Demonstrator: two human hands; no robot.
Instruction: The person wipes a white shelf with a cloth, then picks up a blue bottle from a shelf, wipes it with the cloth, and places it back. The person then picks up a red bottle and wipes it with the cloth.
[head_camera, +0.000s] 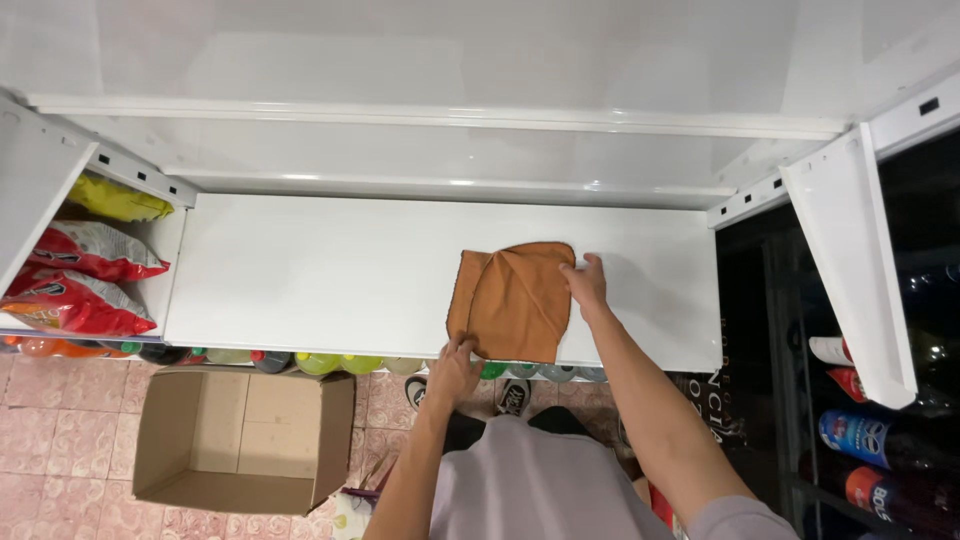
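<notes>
A: What does the head view show?

B: Looking down on a bare white shelf (330, 275) in a shop unit. An orange cloth (512, 300) lies flat on it, right of centre, its near edge at the shelf's front lip.

A: And the hands?

B: The left hand (455, 368) pinches the cloth's near left corner at the shelf edge. The right hand (586, 280) lies on the cloth's far right edge, fingers curled over it and pressing down.

A: Which way does the cloth run?

B: It is folded, roughly a rectangle. Its long axis runs near to far, tilted slightly so the far end leans right. Creases fan from a point at the far edge towards the near corners.

A: How far along does the work look?

B: I judge it mid-way at most. The shelf has nothing on it but the cloth, and it looks clean all over; no wet streaks show, so I cannot tell which parts have been wiped. The long left stretch is well apart from the cloth.

A: Anything else around?

B: Snack bags (85, 275) at the left, bottles (330, 362) on the shelf below, an open cardboard box (240, 440) on the tiled floor, a drinks fridge (860, 440) at the right
</notes>
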